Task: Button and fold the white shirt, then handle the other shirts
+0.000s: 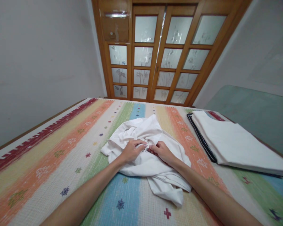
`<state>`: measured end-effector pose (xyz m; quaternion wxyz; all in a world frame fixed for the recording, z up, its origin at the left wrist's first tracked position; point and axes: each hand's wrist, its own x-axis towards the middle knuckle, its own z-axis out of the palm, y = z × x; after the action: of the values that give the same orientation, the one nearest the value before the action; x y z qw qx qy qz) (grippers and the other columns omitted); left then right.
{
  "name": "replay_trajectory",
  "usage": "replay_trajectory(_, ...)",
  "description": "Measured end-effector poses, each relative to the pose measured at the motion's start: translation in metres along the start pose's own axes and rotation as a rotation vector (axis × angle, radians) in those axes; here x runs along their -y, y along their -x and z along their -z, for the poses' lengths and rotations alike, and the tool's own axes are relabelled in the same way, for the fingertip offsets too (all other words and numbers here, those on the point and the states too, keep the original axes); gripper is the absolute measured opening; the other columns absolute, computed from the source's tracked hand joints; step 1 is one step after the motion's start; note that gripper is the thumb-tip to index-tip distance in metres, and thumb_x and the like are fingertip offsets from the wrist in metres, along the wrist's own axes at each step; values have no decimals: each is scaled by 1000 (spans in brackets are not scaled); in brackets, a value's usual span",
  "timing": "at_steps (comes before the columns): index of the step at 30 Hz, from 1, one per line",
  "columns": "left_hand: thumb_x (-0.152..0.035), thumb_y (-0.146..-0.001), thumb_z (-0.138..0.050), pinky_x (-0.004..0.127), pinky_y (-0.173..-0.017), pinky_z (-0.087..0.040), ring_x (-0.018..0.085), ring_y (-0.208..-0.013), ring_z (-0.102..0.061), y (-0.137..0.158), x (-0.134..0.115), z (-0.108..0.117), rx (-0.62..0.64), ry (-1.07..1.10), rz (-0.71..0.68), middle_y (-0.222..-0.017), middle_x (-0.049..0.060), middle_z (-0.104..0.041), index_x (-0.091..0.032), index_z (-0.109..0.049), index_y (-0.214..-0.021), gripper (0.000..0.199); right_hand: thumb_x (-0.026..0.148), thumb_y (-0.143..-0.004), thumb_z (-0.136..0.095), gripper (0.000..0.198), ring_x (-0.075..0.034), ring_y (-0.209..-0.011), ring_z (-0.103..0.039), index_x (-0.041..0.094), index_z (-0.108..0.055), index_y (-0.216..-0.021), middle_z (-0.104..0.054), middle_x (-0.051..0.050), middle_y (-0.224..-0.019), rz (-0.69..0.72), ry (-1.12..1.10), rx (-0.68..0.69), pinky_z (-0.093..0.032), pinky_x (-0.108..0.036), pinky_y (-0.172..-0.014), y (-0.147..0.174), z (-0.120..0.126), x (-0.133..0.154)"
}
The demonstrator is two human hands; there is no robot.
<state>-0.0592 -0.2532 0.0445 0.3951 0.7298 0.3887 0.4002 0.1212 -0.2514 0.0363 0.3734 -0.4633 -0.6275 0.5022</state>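
A: On the bed, what covers it?

B: A striped bedspread point(61, 157), with bands of red, orange, cream, green and blue and small flower marks. Everything else lies on top of it.

A: And behind the bedspread?

B: A wooden door point(155, 53) with frosted glass panes stands past its far edge, between two pale walls.

A: What is the next biggest thing on the bedspread?

B: A stack of folded cloth point(235, 142), white on top with a dark edge showing beneath, lying flat near the bedspread's right side, well apart from the hands.

A: And in the middle?

B: A crumpled white shirt point(146, 128) sits on the green, blue and cream stripes at the bedspread's centre, bunched up, with one loose end trailing toward the near edge.

A: The hands?

B: Both rest on the shirt. The left hand point(131, 150) pinches a fold of the cloth between fingers and thumb. The right hand point(162, 151) grips the cloth just beside it, fingertips nearly meeting the left's.
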Motion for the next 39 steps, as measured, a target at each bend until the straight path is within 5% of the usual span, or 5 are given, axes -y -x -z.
replay_trajectory(5, -28, -82, -56, 27, -78, -48, 19, -81, -66, 2, 1, 0, 0, 4, 0, -86, 4, -74, -15, -74, -84, 22, 39, -68, -56, 30, -8, -44, -34, 15, -55, -50, -43, 4, -43, -11, 50, 26, -23, -23, -44, 1, 1, 2)
replay_trajectory(11, -31, -81, -57, 25, -72, -46, 18, -75, -64, 2, -1, -2, -33, -67, -10, -79, 3, -72, -15, -71, -78, 21, 37, -61, -56, 25, -5, -34, -29, 15, -57, -52, -52, 0, -45, -212, -263, -1, -14, -22, -37, 0, -2, 2)
replay_trajectory(17, -42, -81, -57, 23, -64, -41, 15, -67, -58, 0, -6, -2, -13, -152, 42, -68, -1, -66, -15, -65, -71, 30, 38, -61, -56, 26, -6, -34, -31, 15, -55, -50, -54, -2, -46, -201, -366, 20, -14, -22, -37, 2, 0, 0)
replay_trajectory(29, -39, -74, -67, 23, -66, -43, 16, -70, -62, 1, 0, -5, 1, -220, 40, -72, -1, -69, -16, -69, -74, 23, 50, -77, -51, 43, -8, -39, -32, 19, -45, -47, -40, 4, -39, -35, -6, -36, -23, -24, -42, 6, -3, -5)
replay_trajectory(39, -36, -76, -63, 21, -59, -41, 12, -61, -57, 5, -3, -8, -68, -204, 50, -66, -2, -65, -15, -66, -71, 21, 44, -69, -57, 32, -6, -35, -27, 17, -51, -53, -40, 6, -37, -123, -181, 67, -17, -22, -38, 7, 1, 1)
